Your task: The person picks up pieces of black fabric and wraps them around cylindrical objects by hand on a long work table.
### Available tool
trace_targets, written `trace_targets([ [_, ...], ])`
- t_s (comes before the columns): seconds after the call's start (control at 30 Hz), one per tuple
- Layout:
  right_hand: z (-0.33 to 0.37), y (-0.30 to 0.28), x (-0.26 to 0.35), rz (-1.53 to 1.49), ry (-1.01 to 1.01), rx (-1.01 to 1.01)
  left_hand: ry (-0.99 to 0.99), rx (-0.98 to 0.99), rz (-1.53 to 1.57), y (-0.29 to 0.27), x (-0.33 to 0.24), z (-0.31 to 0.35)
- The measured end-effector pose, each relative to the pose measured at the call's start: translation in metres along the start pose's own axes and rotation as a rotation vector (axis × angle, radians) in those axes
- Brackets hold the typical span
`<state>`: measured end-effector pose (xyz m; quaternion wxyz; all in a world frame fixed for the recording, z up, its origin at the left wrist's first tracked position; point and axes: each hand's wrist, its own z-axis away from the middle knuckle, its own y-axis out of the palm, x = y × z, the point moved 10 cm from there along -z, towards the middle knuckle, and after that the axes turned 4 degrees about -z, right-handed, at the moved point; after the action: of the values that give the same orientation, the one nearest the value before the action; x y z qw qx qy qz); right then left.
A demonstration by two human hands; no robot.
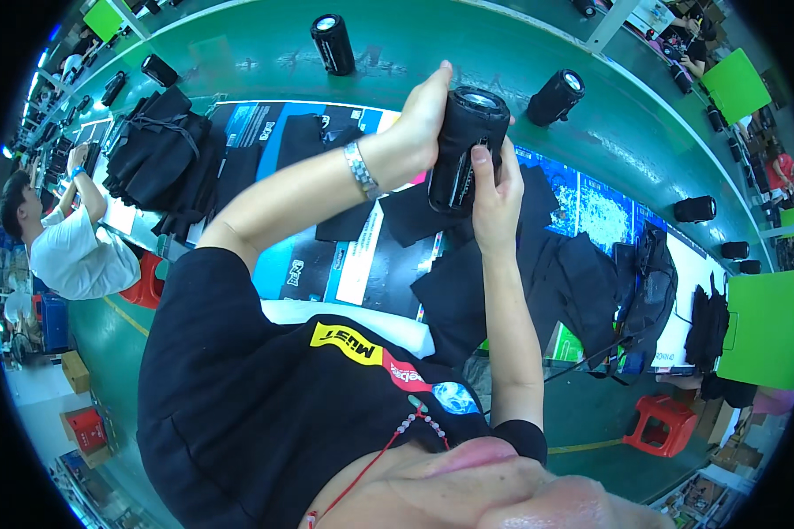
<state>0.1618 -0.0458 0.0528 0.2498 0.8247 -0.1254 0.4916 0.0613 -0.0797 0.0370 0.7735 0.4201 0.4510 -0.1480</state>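
A black cylindrical portable speaker [463, 163] is held upright above the bench, its round end with a shiny disc uppermost. My right hand [498, 196] grips its right side, thumb on the front and the other fingers partly hidden behind. Against the speaker's left side rests my left hand [425, 113], its visible fingers stretched up past the speaker's top; a metal-band watch [361, 170] circles that wrist. Below my hands, black fabric pieces [468, 291] lie over printed sheets [362, 260] on the bench.
More black speakers stand across the green surface, one at the far left [333, 46] and one at the right [556, 97]. Black fabric [159, 150] is piled at the left. Beyond it sits a co-worker in a white shirt [79, 256]. A red stool [662, 425] stands at lower right.
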Motion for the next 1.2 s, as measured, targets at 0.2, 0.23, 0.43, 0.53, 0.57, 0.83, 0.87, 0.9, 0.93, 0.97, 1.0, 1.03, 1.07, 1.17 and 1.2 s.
trace_targets([
  [0.2,0.017,0.038,0.017,0.129,-0.115,0.025,0.281,-0.052,-0.092,-0.023,-0.015,0.039],
  [0.23,0.018,0.04,0.017,0.126,-0.131,0.026,0.281,-0.043,-0.078,-0.022,-0.017,0.045],
  [0.43,0.035,0.034,-0.012,0.177,0.029,-0.066,0.244,0.013,-0.062,-0.023,-0.031,0.059],
  [0.53,0.051,0.032,-0.026,0.261,0.018,-0.132,0.23,0.042,-0.075,-0.021,-0.034,0.065],
  [0.57,0.055,0.036,-0.029,0.275,0.057,-0.126,0.202,0.055,-0.058,-0.028,-0.026,0.062],
  [0.83,0.076,0.044,-0.049,0.412,0.245,-0.087,0.2,-0.001,-0.158,-0.051,0.002,0.068],
  [0.87,0.075,0.048,-0.045,0.44,0.224,-0.092,0.172,0.01,-0.092,-0.053,0.0,0.069],
  [0.9,0.075,0.049,-0.048,0.421,0.256,-0.071,0.2,0.0,-0.031,-0.057,-0.004,0.067],
  [0.93,0.075,0.05,-0.051,0.404,0.284,-0.052,0.207,-0.005,-0.02,-0.06,-0.005,0.067],
  [0.97,0.077,0.049,-0.054,0.412,0.284,-0.039,0.23,0.003,-0.026,-0.061,-0.008,0.069],
  [1.0,0.08,0.046,-0.061,0.417,0.309,-0.041,0.255,0.01,-0.032,-0.061,-0.011,0.069],
  [1.03,0.082,0.046,-0.062,0.421,0.335,-0.043,0.266,-0.005,0.013,-0.066,-0.011,0.069],
  [1.07,0.083,0.047,-0.06,0.428,0.335,-0.028,0.276,-0.013,0.024,-0.07,-0.012,0.07],
  [1.17,0.089,0.056,-0.072,0.296,0.481,0.037,0.294,0.014,0.105,-0.083,-0.017,0.075],
  [1.2,0.093,0.059,-0.072,0.297,0.5,0.066,0.305,-0.024,0.073,-0.089,-0.018,0.078],
])
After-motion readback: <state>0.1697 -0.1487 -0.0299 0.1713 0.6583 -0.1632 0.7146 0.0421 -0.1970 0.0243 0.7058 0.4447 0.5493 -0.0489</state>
